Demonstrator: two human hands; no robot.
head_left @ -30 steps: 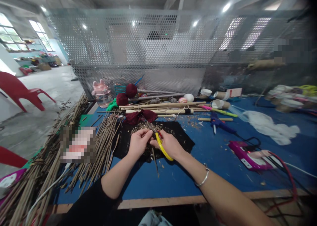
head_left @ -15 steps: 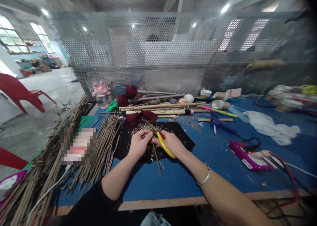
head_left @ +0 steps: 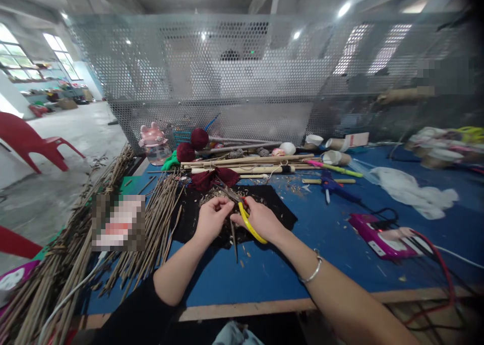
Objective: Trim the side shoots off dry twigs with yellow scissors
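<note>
My left hand (head_left: 212,218) is closed in a pinch over the black cloth (head_left: 282,211), fingertips around a thin brown twig (head_left: 235,244) whose lower end points toward me. Wrapped through the yellow handle of a pair of scissors (head_left: 247,224), my right hand (head_left: 264,220) is right beside it. The scissor blades angle up and away to the left, just beyond my left fingertips. Bits of chopped twig lie on the cloth under and behind both hands. Behind the blades sits a bunched dark red cloth (head_left: 228,176).
Cut sticks (head_left: 157,219) and long branches (head_left: 64,254) lie left. Along the back are bamboo rods (head_left: 249,162), dark red balls (head_left: 199,139) and a pink-lidded jar (head_left: 153,142). A blue glue gun (head_left: 336,188), purple power strip (head_left: 378,236) and white plastic bag (head_left: 416,194) lie right.
The twig's lower end has swung slightly left and is more upright. More small chips lie on the blue surface near it. Both hands stay almost in the same place.
</note>
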